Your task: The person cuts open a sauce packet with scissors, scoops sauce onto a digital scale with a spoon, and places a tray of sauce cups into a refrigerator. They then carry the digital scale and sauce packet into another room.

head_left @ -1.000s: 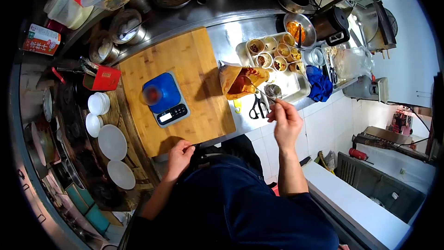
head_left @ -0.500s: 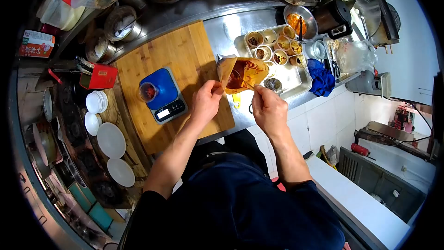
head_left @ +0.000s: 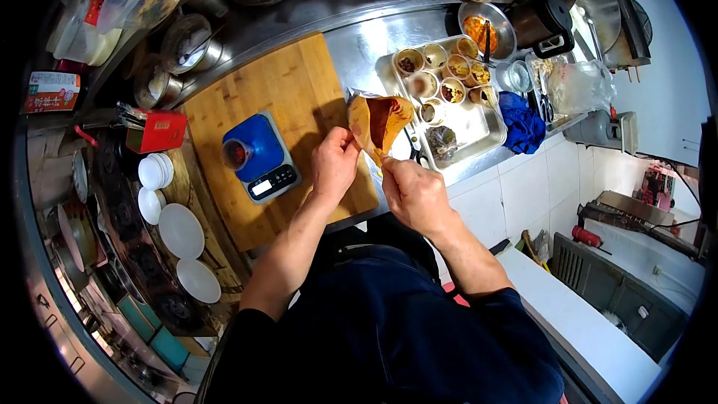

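An opened bag [head_left: 383, 121] with red-brown contents stands at the right edge of the wooden board [head_left: 299, 67]. My left hand [head_left: 334, 164] pinches the bag's near left edge. Closed fingers of my right hand [head_left: 416, 193] are at the bag's near right edge; a thin handle seen earlier in this hand is now hidden. On the board, left of the bag, lies a blue-topped digital scale [head_left: 263, 151]. A small clear cup [head_left: 238, 152] with something red inside is at the scale's left side.
Right of the bag, a metal tray [head_left: 475, 131] holds several small filled cups. Beyond are a metal bowl [head_left: 486, 30] and blue cloth [head_left: 521, 123]. White bowls, plates [head_left: 181, 230] and a red box [head_left: 158, 131] stand left of the board.
My left hand has moved from the board's near edge up to the bag and taken hold of it. My right hand has come left to the bag, which now tilts differently.
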`<act>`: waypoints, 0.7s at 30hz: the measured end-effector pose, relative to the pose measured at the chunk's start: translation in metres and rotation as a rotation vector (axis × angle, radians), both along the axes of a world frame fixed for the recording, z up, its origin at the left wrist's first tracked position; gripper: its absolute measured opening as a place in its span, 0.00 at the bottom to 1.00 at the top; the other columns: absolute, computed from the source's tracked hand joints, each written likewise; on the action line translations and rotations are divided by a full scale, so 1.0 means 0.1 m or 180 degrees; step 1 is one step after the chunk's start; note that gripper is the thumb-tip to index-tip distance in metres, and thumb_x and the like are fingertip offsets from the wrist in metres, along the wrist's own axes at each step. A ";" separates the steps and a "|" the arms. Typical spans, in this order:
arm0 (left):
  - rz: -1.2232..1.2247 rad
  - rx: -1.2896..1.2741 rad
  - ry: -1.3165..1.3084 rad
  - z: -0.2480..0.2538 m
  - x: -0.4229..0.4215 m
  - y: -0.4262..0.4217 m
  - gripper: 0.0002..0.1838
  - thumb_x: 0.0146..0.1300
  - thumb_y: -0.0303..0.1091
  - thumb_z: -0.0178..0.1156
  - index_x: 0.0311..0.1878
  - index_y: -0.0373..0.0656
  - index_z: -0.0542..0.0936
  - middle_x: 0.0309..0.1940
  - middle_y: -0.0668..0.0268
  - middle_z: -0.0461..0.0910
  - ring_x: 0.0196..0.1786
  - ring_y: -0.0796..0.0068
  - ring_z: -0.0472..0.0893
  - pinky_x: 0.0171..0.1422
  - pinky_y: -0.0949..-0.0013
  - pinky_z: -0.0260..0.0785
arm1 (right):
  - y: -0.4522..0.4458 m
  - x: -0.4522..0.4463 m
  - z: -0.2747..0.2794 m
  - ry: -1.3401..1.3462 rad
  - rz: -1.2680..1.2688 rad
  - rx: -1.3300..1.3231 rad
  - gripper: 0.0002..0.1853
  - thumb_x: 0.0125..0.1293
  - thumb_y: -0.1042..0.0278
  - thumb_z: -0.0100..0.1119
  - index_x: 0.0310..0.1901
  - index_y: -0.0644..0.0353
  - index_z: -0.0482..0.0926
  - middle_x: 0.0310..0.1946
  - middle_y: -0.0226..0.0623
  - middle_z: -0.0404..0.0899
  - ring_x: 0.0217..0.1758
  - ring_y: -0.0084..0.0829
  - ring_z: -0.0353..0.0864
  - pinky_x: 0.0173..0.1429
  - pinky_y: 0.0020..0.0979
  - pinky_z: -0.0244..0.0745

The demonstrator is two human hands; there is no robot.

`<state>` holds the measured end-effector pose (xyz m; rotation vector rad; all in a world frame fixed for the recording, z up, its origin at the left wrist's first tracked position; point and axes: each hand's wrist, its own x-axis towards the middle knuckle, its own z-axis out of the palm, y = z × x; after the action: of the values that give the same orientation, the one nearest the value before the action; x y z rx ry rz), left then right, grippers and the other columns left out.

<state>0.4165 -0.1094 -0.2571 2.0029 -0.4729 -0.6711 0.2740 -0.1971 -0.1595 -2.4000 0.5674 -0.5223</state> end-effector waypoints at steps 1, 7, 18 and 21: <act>-0.0007 0.0002 0.0005 -0.03 -0.01 -0.01 0.11 0.69 0.38 0.69 0.41 0.39 0.83 0.29 0.56 0.87 0.32 0.59 0.87 0.39 0.59 0.77 | 0.00 0.00 0.02 -0.0039 0.0019 -0.0012 0.06 0.62 0.81 0.68 0.41 0.66 0.84 0.29 0.46 0.85 0.29 0.44 0.88 0.32 0.38 0.83; 0.0158 -0.0270 0.0343 -0.08 -0.07 -0.05 0.05 0.71 0.28 0.65 0.40 0.37 0.82 0.28 0.68 0.85 0.30 0.80 0.80 0.36 0.70 0.72 | -0.04 -0.09 0.04 -0.0002 0.0109 0.0027 0.07 0.61 0.82 0.67 0.42 0.66 0.83 0.28 0.45 0.84 0.27 0.44 0.87 0.30 0.39 0.82; 0.0338 -0.0226 -0.0080 -0.12 -0.07 -0.09 0.09 0.67 0.35 0.69 0.37 0.39 0.84 0.27 0.59 0.87 0.28 0.65 0.86 0.36 0.61 0.76 | -0.03 -0.20 0.15 -0.0129 0.0185 -0.0161 0.08 0.61 0.78 0.68 0.42 0.65 0.81 0.24 0.41 0.80 0.20 0.40 0.82 0.24 0.37 0.79; 0.0346 -0.0208 -0.0231 -0.15 -0.07 -0.07 0.08 0.66 0.35 0.70 0.37 0.39 0.84 0.27 0.59 0.88 0.28 0.64 0.86 0.37 0.61 0.77 | -0.08 -0.25 0.22 -0.0173 -0.0095 -0.0212 0.07 0.61 0.78 0.69 0.39 0.64 0.82 0.23 0.41 0.80 0.20 0.40 0.82 0.24 0.37 0.79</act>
<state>0.4098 -0.1167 -0.2726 1.9808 -0.4203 -0.5110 0.2489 -0.2055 -0.1371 -2.4353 0.5710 -0.6266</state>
